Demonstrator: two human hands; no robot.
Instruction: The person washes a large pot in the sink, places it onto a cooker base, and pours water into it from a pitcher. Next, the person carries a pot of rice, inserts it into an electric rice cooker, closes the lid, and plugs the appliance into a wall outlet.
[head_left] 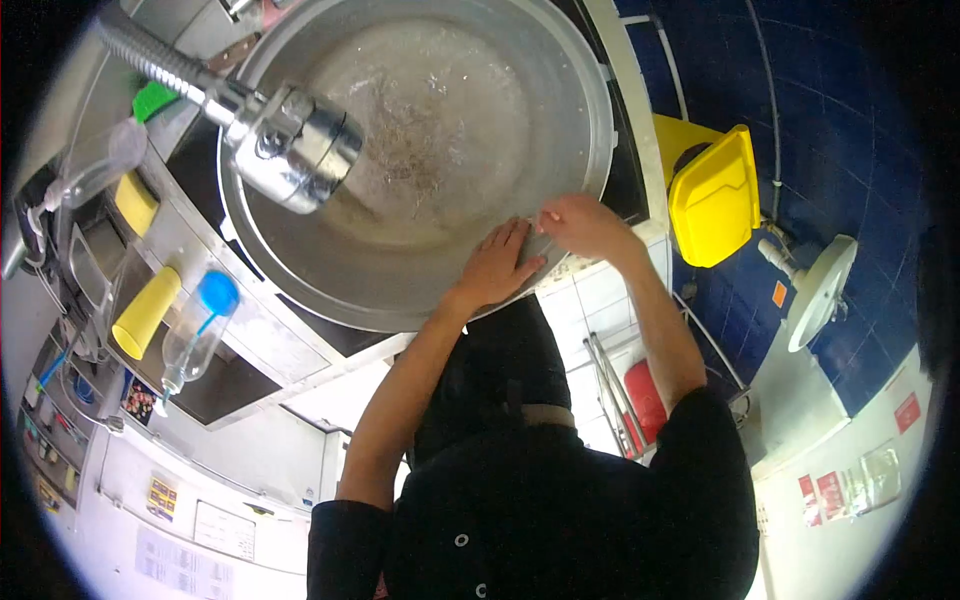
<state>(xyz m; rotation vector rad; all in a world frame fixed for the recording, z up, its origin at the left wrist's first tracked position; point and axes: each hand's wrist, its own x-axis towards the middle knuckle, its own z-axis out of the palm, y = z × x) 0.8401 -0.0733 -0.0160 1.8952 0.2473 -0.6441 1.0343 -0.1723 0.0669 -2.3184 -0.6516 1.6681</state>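
Note:
A very large round metal pot lies in front of me, with cloudy water and brown specks over its bottom. My left hand rests flat on the near inner wall by the rim, fingers stretched out. Just right of it, my right hand is closed at the pot's near right rim, its fingertips pressed toward the wall. Whether anything small sits in those fingers is hidden. A chrome tap head on a flexible hose hangs over the pot's left side; no stream of water shows from it.
Left of the pot are a clear bottle with a blue base, a yellow cup-shaped item and a yellow sponge. A yellow bin stands at the right by the blue tiled wall. Something red is low behind my right arm.

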